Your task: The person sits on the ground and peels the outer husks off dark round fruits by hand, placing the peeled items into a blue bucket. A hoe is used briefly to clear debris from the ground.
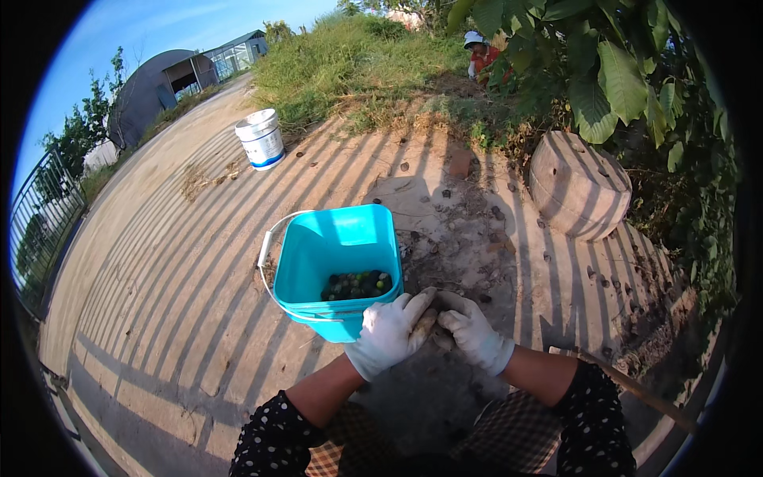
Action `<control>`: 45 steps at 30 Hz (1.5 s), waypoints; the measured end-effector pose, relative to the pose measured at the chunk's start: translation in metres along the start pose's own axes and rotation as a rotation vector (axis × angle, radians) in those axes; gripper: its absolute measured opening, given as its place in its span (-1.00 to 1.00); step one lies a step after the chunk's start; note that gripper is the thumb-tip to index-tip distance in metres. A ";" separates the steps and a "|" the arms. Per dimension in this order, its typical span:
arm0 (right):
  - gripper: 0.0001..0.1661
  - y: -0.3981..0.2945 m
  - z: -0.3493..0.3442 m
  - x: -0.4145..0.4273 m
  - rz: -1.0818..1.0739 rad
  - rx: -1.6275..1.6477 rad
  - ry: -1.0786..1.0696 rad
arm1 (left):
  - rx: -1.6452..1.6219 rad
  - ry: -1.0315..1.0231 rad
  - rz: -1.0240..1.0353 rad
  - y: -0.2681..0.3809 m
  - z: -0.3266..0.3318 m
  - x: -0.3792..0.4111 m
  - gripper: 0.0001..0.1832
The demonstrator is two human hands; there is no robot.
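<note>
Both my hands wear white work gloves with soiled fingertips and meet just right of the front corner of a turquoise plastic bucket [340, 232]. My left hand [396, 328] has its fingers curled against a small dark thing between the hands. My right hand [474, 331] has thumb and fingers bent at the same spot. The fingers cover most of that thing, so its kind and which hand grips it cannot be told. Dark and green round fruits or nuts [357, 285] lie in the bottom of the bucket, whose white-gripped wire handle [265, 247] hangs to the left.
A white bucket [262, 143] stands farther off at left. At right are a large stone block [578, 185], leafy branches [620, 83] and a wooden stick [644, 393]. Small dark pieces are scattered on the ground. Another person [481, 56] crouches by the bushes beyond.
</note>
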State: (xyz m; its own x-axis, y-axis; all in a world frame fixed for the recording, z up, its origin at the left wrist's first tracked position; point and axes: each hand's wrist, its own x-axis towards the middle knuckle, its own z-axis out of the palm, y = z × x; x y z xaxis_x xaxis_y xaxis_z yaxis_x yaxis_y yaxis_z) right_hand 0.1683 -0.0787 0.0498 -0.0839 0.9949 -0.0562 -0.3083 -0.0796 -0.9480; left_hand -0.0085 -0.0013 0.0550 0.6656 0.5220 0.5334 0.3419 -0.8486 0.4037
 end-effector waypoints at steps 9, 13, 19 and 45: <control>-0.68 0.023 0.004 0.011 -0.252 -0.241 0.224 | -0.661 0.084 -0.264 -0.002 0.014 0.004 -0.62; -0.75 -0.002 0.002 0.002 -0.153 -0.141 0.093 | -1.144 0.031 -0.404 -0.003 -0.001 0.004 -0.39; -0.58 0.002 -0.007 0.017 -0.440 -0.579 0.136 | -1.086 0.004 -0.309 -0.003 0.007 0.001 -0.29; -0.67 -0.005 -0.002 0.000 -0.669 -1.409 0.076 | -0.594 0.076 -0.355 -0.014 0.019 -0.006 -0.69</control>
State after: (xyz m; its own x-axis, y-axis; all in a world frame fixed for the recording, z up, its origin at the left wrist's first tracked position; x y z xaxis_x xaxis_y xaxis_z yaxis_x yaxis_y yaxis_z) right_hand 0.1713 -0.0779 0.0539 -0.2396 0.8285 0.5062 0.8387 0.4392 -0.3219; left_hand -0.0045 0.0054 0.0317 0.5253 0.7820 0.3356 0.0951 -0.4458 0.8901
